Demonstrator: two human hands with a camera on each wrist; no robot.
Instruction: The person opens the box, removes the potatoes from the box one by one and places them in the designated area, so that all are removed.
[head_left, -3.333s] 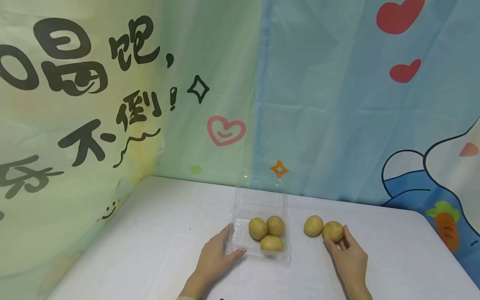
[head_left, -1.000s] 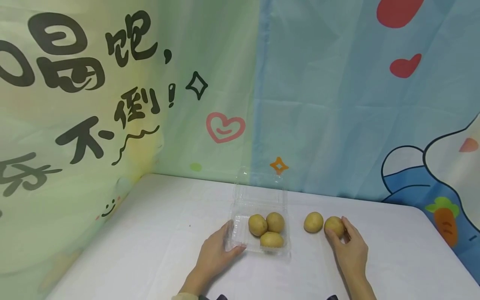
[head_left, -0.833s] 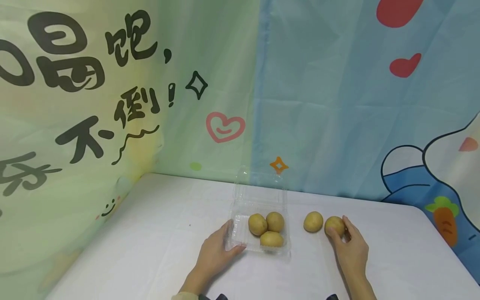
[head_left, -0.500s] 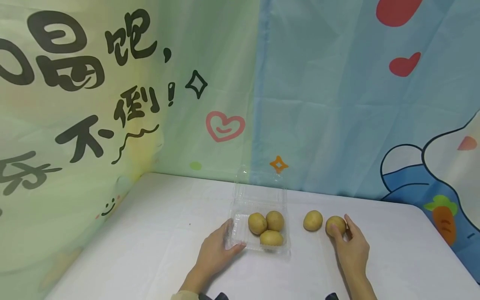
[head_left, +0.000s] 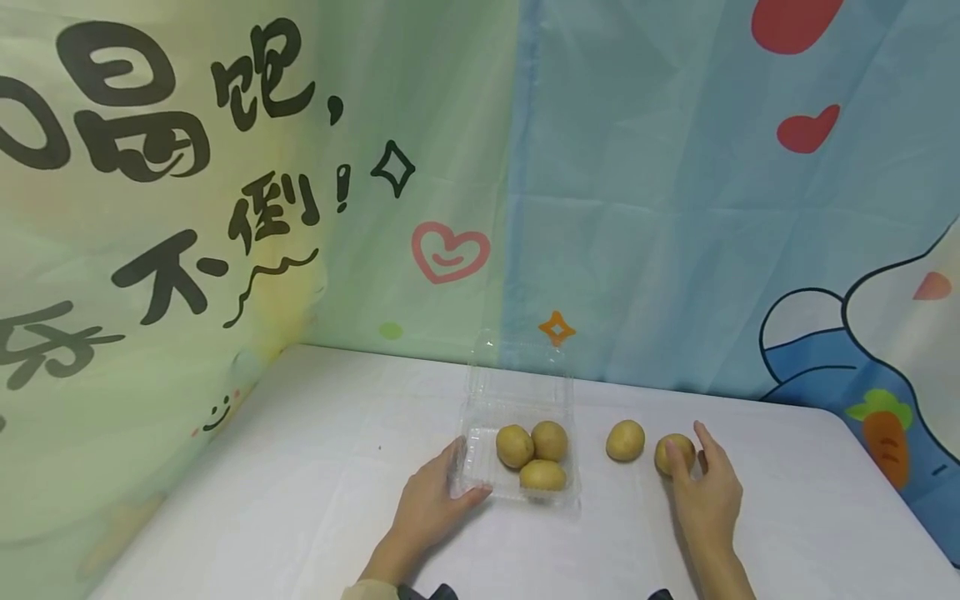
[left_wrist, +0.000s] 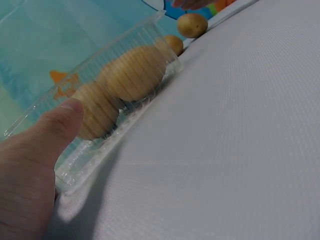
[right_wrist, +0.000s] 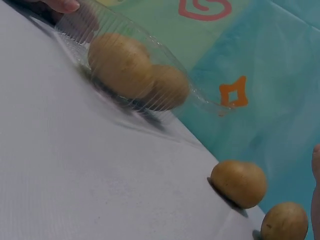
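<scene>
A fabric backdrop (head_left: 637, 242) is marked with black lettering (head_left: 167, 279) at upper left and red hearts (head_left: 807, 131) at upper right. A white tabletop (head_left: 300, 483) is shown below.

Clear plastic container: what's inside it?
Three potatoes, grouped toward the right in the head view. Hidden: their undersides, and the bit of the clear plastic container covered by the left hand.

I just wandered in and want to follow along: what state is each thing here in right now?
Plastic box: open, held by the left hand.
Lid: swung back.
Three potatoes: whole, inside the box.
Potato nearer the box: whole, loose on the table.
Farther potato: whole, outside the box, at the right hand.
Backdrop: hung up, slightly creased.
</scene>
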